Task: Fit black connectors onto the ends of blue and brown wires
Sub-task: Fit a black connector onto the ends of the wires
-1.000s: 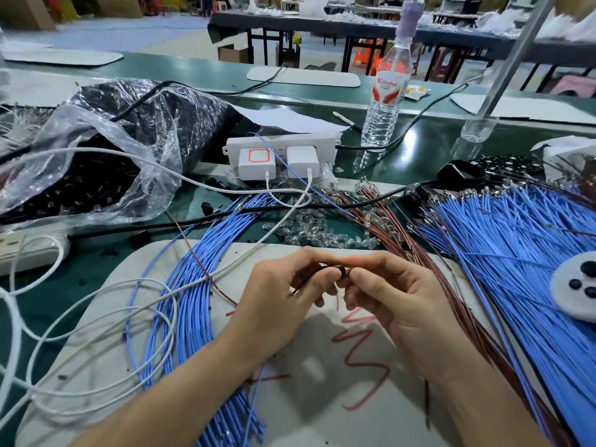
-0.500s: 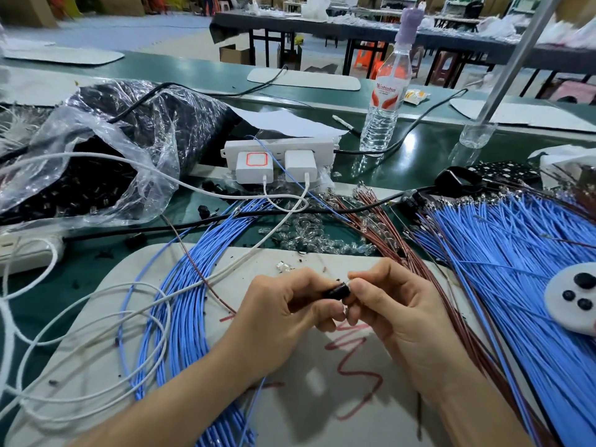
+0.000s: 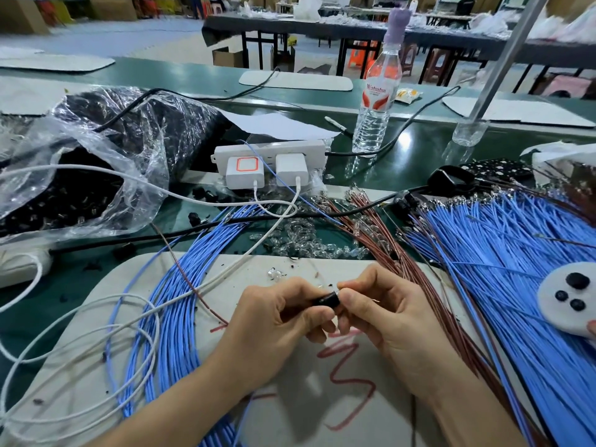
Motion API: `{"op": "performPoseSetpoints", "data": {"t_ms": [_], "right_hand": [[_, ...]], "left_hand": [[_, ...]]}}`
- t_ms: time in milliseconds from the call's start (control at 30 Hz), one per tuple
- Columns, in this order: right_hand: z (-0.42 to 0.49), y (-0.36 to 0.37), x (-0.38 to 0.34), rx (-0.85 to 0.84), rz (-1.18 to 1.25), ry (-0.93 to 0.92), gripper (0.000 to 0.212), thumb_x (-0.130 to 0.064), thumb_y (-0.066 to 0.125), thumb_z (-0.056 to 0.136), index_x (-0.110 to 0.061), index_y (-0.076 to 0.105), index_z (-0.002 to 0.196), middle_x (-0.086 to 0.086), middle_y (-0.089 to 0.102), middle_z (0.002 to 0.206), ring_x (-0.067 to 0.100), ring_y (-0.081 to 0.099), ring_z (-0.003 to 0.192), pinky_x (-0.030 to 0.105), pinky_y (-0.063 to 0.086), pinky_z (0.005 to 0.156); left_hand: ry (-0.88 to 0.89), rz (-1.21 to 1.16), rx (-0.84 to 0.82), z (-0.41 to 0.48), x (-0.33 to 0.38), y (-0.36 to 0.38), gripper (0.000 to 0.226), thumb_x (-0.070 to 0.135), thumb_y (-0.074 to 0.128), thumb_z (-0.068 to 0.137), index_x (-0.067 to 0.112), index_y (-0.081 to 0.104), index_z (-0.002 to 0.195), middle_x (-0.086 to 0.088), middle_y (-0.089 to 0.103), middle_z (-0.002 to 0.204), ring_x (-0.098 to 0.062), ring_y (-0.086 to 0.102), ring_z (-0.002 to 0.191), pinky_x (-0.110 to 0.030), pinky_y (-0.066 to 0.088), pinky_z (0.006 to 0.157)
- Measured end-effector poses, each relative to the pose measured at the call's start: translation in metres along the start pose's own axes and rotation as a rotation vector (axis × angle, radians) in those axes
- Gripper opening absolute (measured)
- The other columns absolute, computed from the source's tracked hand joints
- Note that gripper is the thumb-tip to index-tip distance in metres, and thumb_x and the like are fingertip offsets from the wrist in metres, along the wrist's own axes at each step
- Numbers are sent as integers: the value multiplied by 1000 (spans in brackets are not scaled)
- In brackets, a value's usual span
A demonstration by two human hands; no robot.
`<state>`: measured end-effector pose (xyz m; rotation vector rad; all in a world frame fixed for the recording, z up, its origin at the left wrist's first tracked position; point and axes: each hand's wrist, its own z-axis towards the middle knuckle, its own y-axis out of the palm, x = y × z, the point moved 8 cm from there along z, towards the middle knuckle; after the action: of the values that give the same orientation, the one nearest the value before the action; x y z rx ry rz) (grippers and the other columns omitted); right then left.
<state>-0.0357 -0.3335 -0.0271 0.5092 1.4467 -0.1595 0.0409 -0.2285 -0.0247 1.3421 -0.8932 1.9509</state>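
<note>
The left hand (image 3: 277, 321) and the right hand (image 3: 387, 317) meet over the near middle of the white mat (image 3: 135, 398). Both pinch one small black connector (image 3: 329, 299) with their fingertips. I cannot tell if a wire is in it. It looks tiny, light and hard, so it may slip; hold its sides. The blue wires (image 3: 503, 259) on the right and the brown wires (image 3: 383, 240) beside them look thin and bendy, so grab them near the tip.

- Water bottle (image 3: 375, 101), far beyond and a little right of where my left hand (image 3: 274, 327) and right hand (image 3: 390, 321) pinch the black connector (image 3: 329, 299): red brand word on the label beginning "Wa"; I cannot read the rest.
- White mat (image 3: 300, 421), just nearer than that grip: red marker scrawl, not legible.
</note>
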Motion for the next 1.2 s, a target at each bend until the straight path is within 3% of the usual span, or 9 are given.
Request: {"op": "performPoseSetpoints", "data": {"t_ms": [133,333,567,800,867,967,1033,1133,1200], "right_hand": [[-2,3,3,50,10,-11,12,-4,68,76,-3,56,73,12,63,62,15,57,51,21,49,52],[-3,4,-7,112,-148,-78,12,10,61,84,0,57,78,1,58,52,9,51,45,17,43,47],[-4,0,-10,149,-154,-87,17,9,64,80,-5,61,71,4,60,54,13,48,44,19,42,47],[-2,-8,1,246,-93,-27,27,10,60,78,-14,62,64,5,56,53,11,44,45,19,35,43],[-2,-15,6,295,27,6,35,11,57,80,-18,64,62,5,54,55,10,42,45,19,32,42],[-1,-9,5,220,-2,-37,38,12,54,82,-21,64,66,4,52,56,11,43,48,17,37,46],[0,-4,2,175,-21,-73,36,12,56,82,-20,65,70,4,50,58,11,44,49,17,40,48],[1,-1,2,155,20,-78,15,-3,69,74,-18,69,75,8,59,64,13,50,52,17,45,52],[2,-3,5,164,37,-68,15,-1,69,73,-14,69,81,10,63,67,15,54,52,20,48,54]], "left_hand": [[50,110,6,2,3,-4,6,26,68,84,22,70,88,4,71,71,-8,66,61,-17,51,62],[120,305,13,4,12,-4,7,29,65,85,28,66,91,14,67,66,-2,64,61,-13,46,61],[119,329,42,2,16,-4,8,34,63,84,27,66,87,10,64,61,-11,60,55,-32,50,55],[145,413,12,2,16,-2,4,30,60,87,26,61,87,17,56,60,-2,48,52,-12,34,53],[136,421,-1,2,16,-2,8,28,57,88,25,62,94,20,54,60,1,46,52,-8,30,53],[143,436,-31,2,17,-1,22,25,55,90,21,65,109,27,56,66,7,52,63,-5,34,61],[142,431,-25,3,17,-1,23,25,53,91,20,64,110,29,58,74,9,55,71,-6,37,67],[124,393,-22,4,13,-3,22,24,48,92,17,61,108,20,59,72,4,55,69,-10,40,66],[115,374,-34,5,12,-3,23,23,45,94,15,60,109,16,58,74,3,53,65,-11,38,63]]}}
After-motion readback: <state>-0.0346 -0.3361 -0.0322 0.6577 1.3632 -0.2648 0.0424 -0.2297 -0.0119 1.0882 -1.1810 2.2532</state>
